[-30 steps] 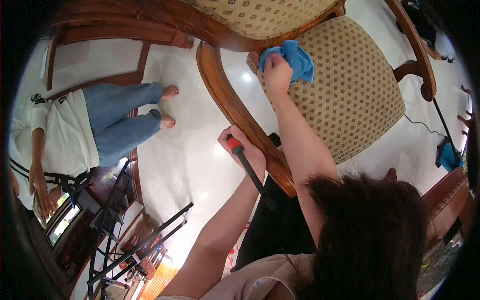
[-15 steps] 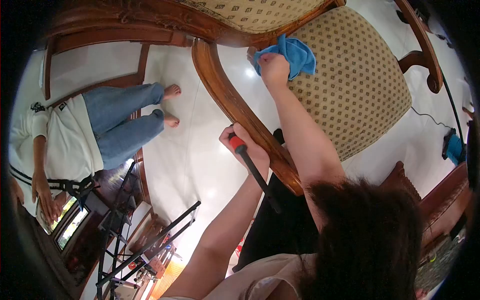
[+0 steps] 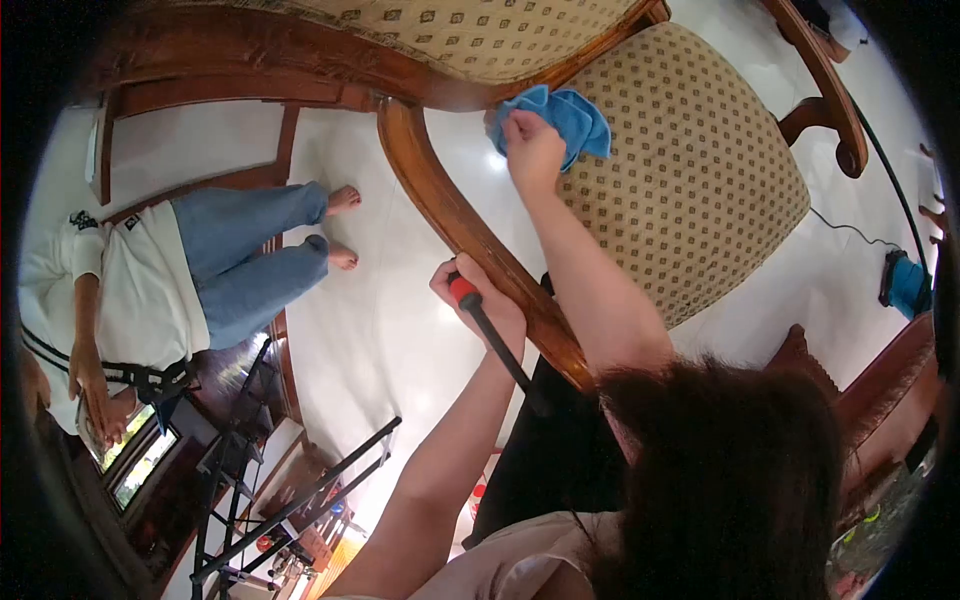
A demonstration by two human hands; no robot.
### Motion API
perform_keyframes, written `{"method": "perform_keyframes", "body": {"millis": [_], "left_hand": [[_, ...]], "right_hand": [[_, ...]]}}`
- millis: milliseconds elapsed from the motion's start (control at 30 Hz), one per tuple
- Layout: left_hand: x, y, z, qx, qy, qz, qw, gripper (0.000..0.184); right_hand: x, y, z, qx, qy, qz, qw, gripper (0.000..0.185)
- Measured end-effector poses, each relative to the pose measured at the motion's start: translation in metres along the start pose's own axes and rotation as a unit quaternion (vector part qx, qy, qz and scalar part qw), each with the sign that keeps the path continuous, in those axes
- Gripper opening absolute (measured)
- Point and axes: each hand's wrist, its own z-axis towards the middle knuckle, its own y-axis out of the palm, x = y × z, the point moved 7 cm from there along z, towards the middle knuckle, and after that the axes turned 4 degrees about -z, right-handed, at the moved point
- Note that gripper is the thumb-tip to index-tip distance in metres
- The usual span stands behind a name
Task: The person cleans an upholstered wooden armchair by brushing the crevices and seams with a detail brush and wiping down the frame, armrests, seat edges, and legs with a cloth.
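My right hand (image 3: pixel 533 150) is closed on a bunched blue cloth (image 3: pixel 580 125), which lies against the rear corner of the patterned chair seat (image 3: pixel 690 170), close to the wooden backrest frame. Below it, my left hand (image 3: pixel 485 300) wraps round a black tool with a red band (image 3: pixel 500 345). The tool's long dark shaft points down toward my black-clad leg. That hand rests beside the curved wooden armrest (image 3: pixel 450 215). The patterned backrest (image 3: pixel 470 40) is at the top of the view.
A person in a white top and blue jeans (image 3: pixel 250 255) is at the left, barefoot. Black metal racks (image 3: pixel 300 500) stand at lower left. The other armrest (image 3: pixel 825 90) is at upper right, near a cable and a blue object (image 3: pixel 905 285). A reddish-brown cushioned seat (image 3: pixel 885 400) is at right.
My right hand and the cloth have shifted slightly left along the seat's rear corner. The view has moved a little. My left hand still holds the tool beside the armrest.
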Motion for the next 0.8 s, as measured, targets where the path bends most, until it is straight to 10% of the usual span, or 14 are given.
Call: {"method": "perform_keyframes", "body": {"millis": [133, 233, 300, 367, 467, 567, 633, 733, 800], "left_hand": [[0.005, 0.002, -0.002, 0.002, -0.019, -0.004, 1.0, 0.025], [0.006, 0.005, 0.0, 0.005, 0.004, -0.024, 1.0, 0.024], [0.016, 0.003, -0.002, 0.001, 0.009, -0.027, 1.0, 0.023], [0.017, 0.005, -0.002, -0.003, 0.011, -0.022, 1.0, 0.022], [0.007, 0.004, -0.001, 0.007, -0.016, -0.047, 0.999, 0.024], [-0.017, 0.0, 0.003, -0.005, -0.044, -0.074, 0.996, 0.024], [0.0, 0.002, 0.0, 0.0, -0.02, -0.052, 0.998, 0.024], [0.007, 0.001, -0.001, 0.015, 0.009, -0.018, 1.0, 0.023], [0.007, 0.0, 0.0, 0.024, 0.039, -0.007, 0.999, 0.025]], "right_hand": [[0.012, -0.01, -0.004, 0.022, -0.034, 0.043, 0.998, 0.016], [-0.003, 0.011, 0.008, -0.235, -0.1, -0.235, 0.938, 0.018], [-0.032, -0.022, -0.017, -0.103, -0.358, -0.377, 0.848, 0.017], [0.0, -0.046, -0.001, -0.083, -0.406, -0.333, 0.847, 0.019], [0.021, -0.108, 0.079, -0.108, -0.229, -0.401, 0.88, 0.026], [0.051, -0.181, 0.158, 0.004, 0.101, -0.192, 0.976, 0.029], [0.036, -0.212, 0.184, 0.153, 0.078, 0.007, 0.985, 0.03], [-0.007, -0.201, 0.22, 0.108, -0.103, 0.174, 0.973, 0.032], [-0.01, -0.163, 0.237, -0.02, -0.095, 0.014, 0.995, 0.034]]}}
